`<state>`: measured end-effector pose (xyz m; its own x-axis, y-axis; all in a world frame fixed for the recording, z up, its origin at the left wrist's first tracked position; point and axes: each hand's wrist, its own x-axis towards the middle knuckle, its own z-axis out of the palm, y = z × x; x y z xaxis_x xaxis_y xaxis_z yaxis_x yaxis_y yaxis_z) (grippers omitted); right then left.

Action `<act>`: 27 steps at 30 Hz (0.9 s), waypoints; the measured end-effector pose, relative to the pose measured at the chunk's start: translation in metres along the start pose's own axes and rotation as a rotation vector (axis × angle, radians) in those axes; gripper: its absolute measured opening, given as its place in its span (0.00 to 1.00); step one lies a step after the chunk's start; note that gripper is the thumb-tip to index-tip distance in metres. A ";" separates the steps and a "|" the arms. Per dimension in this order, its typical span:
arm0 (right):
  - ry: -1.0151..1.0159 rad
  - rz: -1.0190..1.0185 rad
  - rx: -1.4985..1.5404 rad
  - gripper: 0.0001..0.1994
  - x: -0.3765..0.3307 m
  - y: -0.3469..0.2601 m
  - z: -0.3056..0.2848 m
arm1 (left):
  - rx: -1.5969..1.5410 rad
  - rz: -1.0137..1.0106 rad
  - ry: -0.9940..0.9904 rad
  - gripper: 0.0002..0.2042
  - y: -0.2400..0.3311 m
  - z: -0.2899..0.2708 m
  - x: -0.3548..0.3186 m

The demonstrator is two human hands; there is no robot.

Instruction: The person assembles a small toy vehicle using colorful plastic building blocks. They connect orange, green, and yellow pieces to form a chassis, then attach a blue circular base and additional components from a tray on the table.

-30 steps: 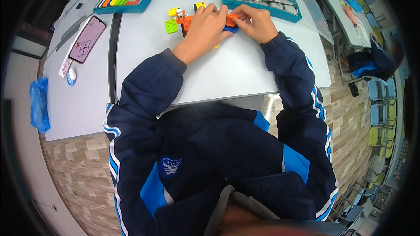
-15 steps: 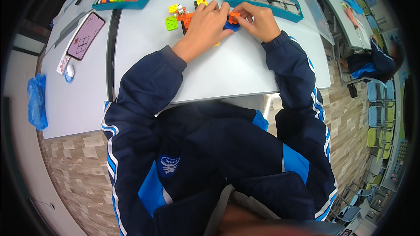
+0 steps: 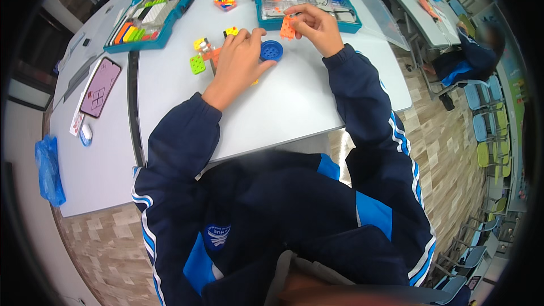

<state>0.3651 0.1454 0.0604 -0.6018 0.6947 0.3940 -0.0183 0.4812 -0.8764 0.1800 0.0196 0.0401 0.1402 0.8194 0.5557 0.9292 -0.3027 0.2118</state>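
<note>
The white counter [image 3: 317, 102] is carrying two teal parts trays, one at eleven o'clock [image 3: 116, 45] and one at one o'clock [image 3: 266, 22], with a small build of coloured construction pieces lying between them. The step in hand looks like sorting out the next piece for that build. The left hand [image 3: 238, 62] is resting flat over the orange and yellow assembly [image 3: 212, 55], fingers [image 3: 249, 37] spread and pressing down, not clenched, thumb touching the blue perforated disc [image 3: 271, 50] at its three o'clock. The right hand [image 3: 314, 25] is pinching a small orange perforated plate [image 3: 287, 27] between thumb and fingertips, just at the near rim of the one o'clock tray, apart from the assembly. A green square piece [image 3: 197, 64] is lying at nine o'clock of the left hand. Judgement: the next move calls for lining the plate's holes up against the assembly while the left hand is steadying it. Against the earlier frames, the hands are now separated; before, both were closed together over the build, and the blue disc is now uncovered.
</note>
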 end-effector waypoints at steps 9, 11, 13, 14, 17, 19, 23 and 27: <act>-0.210 0.427 0.509 0.11 -0.001 -0.007 0.005 | -0.296 -0.062 0.203 0.29 0.005 -0.007 -0.001; -0.244 0.431 0.438 0.14 -0.003 -0.005 0.011 | -0.329 -0.067 0.224 0.30 0.004 -0.008 -0.002; -0.247 0.404 0.307 0.13 -0.005 -0.004 0.016 | -0.311 -0.054 0.235 0.31 0.003 -0.009 -0.003; -0.239 0.411 0.218 0.13 -0.006 -0.005 0.017 | -0.305 -0.044 0.242 0.32 0.003 -0.009 -0.003; -0.278 0.401 0.169 0.13 -0.008 -0.007 0.016 | -0.266 0.002 0.266 0.33 0.003 -0.011 -0.003; -0.251 0.394 0.203 0.12 -0.008 -0.010 0.004 | -0.283 0.052 0.317 0.32 0.006 -0.011 -0.003; 0.072 0.307 0.089 0.16 0.016 -0.008 -0.054 | -0.274 0.190 0.388 0.30 0.016 -0.014 -0.007; 0.262 0.175 -0.085 0.20 0.082 0.020 -0.127 | -0.268 0.320 0.288 0.26 0.033 -0.007 -0.014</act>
<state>0.4168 0.2798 0.1100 -0.3640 0.8795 0.3065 0.1405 0.3771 -0.9154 0.2066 -0.0058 0.0450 0.2683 0.5088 0.8180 0.7292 -0.6622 0.1726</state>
